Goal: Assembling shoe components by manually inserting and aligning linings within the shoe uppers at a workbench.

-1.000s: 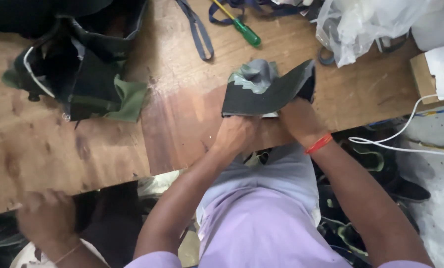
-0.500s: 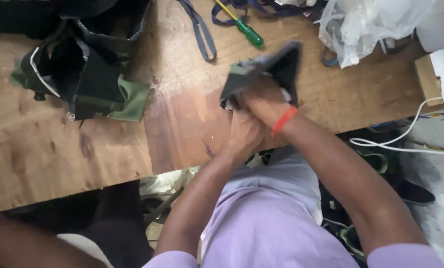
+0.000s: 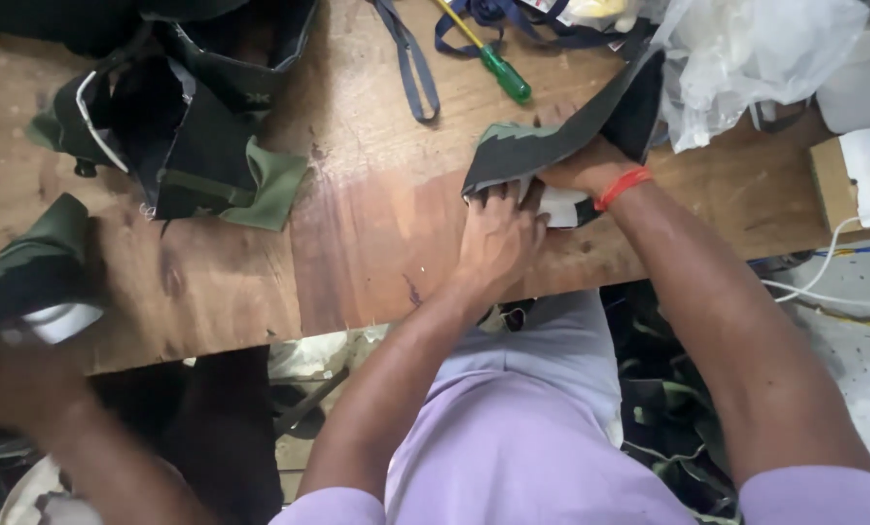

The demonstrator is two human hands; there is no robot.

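Fingers of the left hand are curled shut over the near edge of a dark green-and-black fabric piece, while the right hand, with a red wristband, is tucked under the raised flap, its grip hidden. With the piece half on the desk and half lifted, a loose pinch could let the fold spring open. Likewise, a wide sweep of the flap might knock the green-handled screwdriver lying just beyond it.
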